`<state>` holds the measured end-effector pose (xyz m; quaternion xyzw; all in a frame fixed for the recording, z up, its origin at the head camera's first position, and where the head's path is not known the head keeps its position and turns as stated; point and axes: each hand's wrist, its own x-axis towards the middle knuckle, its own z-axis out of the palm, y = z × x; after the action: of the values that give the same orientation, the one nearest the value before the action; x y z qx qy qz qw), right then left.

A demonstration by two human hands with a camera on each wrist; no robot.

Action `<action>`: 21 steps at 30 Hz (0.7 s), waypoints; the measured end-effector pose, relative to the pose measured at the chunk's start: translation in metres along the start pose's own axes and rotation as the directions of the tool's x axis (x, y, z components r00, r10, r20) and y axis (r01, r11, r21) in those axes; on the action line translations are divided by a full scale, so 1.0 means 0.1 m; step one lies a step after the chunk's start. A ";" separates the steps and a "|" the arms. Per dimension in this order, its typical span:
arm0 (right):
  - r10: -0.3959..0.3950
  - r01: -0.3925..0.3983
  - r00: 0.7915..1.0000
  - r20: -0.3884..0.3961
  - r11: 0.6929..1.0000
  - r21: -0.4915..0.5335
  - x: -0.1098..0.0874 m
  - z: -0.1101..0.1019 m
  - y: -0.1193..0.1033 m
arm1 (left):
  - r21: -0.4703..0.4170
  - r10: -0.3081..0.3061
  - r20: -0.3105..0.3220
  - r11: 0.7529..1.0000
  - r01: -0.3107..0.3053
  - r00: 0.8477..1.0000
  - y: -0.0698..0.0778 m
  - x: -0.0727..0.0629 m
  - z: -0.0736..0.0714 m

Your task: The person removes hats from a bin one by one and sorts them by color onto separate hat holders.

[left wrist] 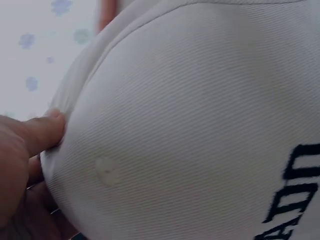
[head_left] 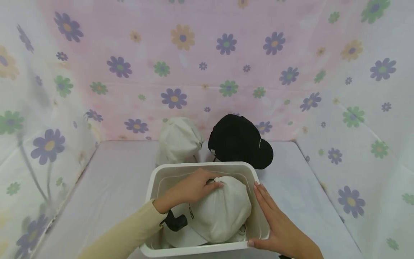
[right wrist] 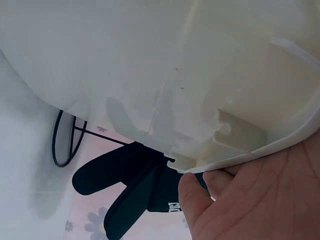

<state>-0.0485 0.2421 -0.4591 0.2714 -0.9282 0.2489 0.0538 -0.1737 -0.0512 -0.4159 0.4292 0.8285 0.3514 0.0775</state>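
Note:
A white cap (head_left: 223, 210) with dark lettering lies inside a white plastic bin (head_left: 198, 167), its brim toward the near left. My left hand (head_left: 197, 187) reaches over the bin and pinches the crown's far edge. In the left wrist view, the thumb (left wrist: 47, 131) lies against the white fabric, with the other fingers partly hidden below it. At the bin's right side, my right hand (head_left: 275, 225) rests its straight fingers along the rim, and its thumb touches the near corner. Fingertips meet the bin's lip in the right wrist view.
Behind the bin stand another white cap (head_left: 179, 138) and a black cap (head_left: 237, 138) with its brim toward the right. A black wire stand (right wrist: 75, 135) shows in the right wrist view. Flower-printed sheets (head_left: 200, 75) wall the pale table (head_left: 106, 183) on three sides.

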 end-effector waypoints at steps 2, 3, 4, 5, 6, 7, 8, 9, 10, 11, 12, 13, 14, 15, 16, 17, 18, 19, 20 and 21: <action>0.001 -0.001 1.000 0.003 1.000 0.022 0.01 0.00 0.00 | -0.036 0.019 -0.021 0.999 -0.020 1.000 -0.01 -0.01 -0.06; -0.001 0.001 1.000 0.004 1.000 0.031 0.01 0.00 0.00 | -0.051 0.028 -0.029 0.998 -0.029 0.999 0.00 -0.01 -0.10; -0.001 0.001 1.000 0.004 0.999 0.035 0.01 0.00 0.00 | -0.068 0.032 -0.036 0.997 -0.034 0.999 0.01 -0.02 -0.14; -0.004 0.004 1.000 0.003 0.999 0.037 0.01 0.00 0.00 | -0.080 0.037 -0.045 0.996 -0.041 0.998 0.03 -0.03 -0.18; -0.006 0.006 1.000 0.001 0.999 0.038 0.02 0.00 0.00 | -0.088 0.042 -0.055 0.995 -0.046 0.998 0.04 -0.03 -0.22; -0.007 0.007 1.000 0.002 0.999 0.037 0.02 0.00 0.00 | -0.096 0.038 -0.060 0.994 -0.044 0.997 0.07 -0.04 -0.26; -0.011 0.011 1.000 0.001 0.999 0.034 0.02 0.00 0.00 | -0.097 0.037 -0.067 0.994 -0.043 0.997 0.10 -0.04 -0.31; -0.016 0.016 1.000 -0.002 0.999 0.032 0.03 0.00 0.00 | -0.093 0.032 -0.073 0.995 -0.038 0.997 0.14 -0.05 -0.36; -0.015 0.015 1.000 -0.002 0.999 0.031 0.03 0.00 0.01 | -0.089 0.028 -0.079 0.995 -0.035 0.996 0.16 -0.05 -0.40; -0.014 0.015 1.000 -0.001 0.999 0.031 0.02 0.00 0.01 | -0.082 0.021 -0.083 0.996 -0.027 0.996 0.18 -0.04 -0.44; -0.016 0.016 1.000 -0.001 0.999 0.032 0.02 0.00 0.02 | -0.075 0.012 -0.086 0.997 -0.019 0.996 0.21 -0.04 -0.49; -0.014 0.014 1.000 0.001 0.999 0.029 0.01 0.00 0.02 | -0.081 0.010 -0.089 0.997 -0.017 0.996 0.23 -0.04 -0.53; -0.014 0.014 1.000 -0.001 1.000 0.028 0.01 0.01 0.02 | -0.090 0.008 -0.095 0.996 -0.017 0.995 0.24 -0.04 -0.58; -0.007 0.007 1.000 0.002 1.000 0.030 0.00 0.01 0.02 | -0.100 0.009 -0.102 0.995 -0.019 0.995 0.25 -0.03 -0.63; -0.001 0.000 1.000 0.005 0.999 0.033 0.00 0.01 0.02 | -0.115 0.009 -0.110 0.993 -0.022 0.994 0.27 -0.03 -0.68; 0.003 -0.004 1.000 0.009 0.999 0.039 -0.01 0.01 0.02 | -0.127 0.007 -0.121 0.992 -0.023 0.993 0.28 -0.03 -0.75; 0.002 -0.002 1.000 0.009 0.999 0.042 -0.01 0.01 0.02 | -0.138 0.011 -0.134 0.990 -0.030 0.991 0.30 -0.04 -0.81; 0.000 0.000 1.000 0.006 0.999 0.044 -0.01 0.01 0.02 | -0.151 0.016 -0.147 0.988 -0.038 0.989 0.32 -0.04 -0.88; -0.002 0.002 1.000 0.005 0.999 0.050 0.00 0.01 0.02 | -0.153 0.013 -0.163 0.988 -0.038 0.987 0.35 -0.04 -0.96; -0.006 0.006 1.000 0.004 0.999 0.054 0.00 0.00 0.02 | -0.150 0.008 -0.181 0.988 -0.036 0.983 0.38 -0.05 -1.03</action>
<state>-0.0495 0.2436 -0.4605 0.2759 -0.9205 0.2730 0.0453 -0.1897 -0.0937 -0.3156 0.3975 0.7980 0.4519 0.0309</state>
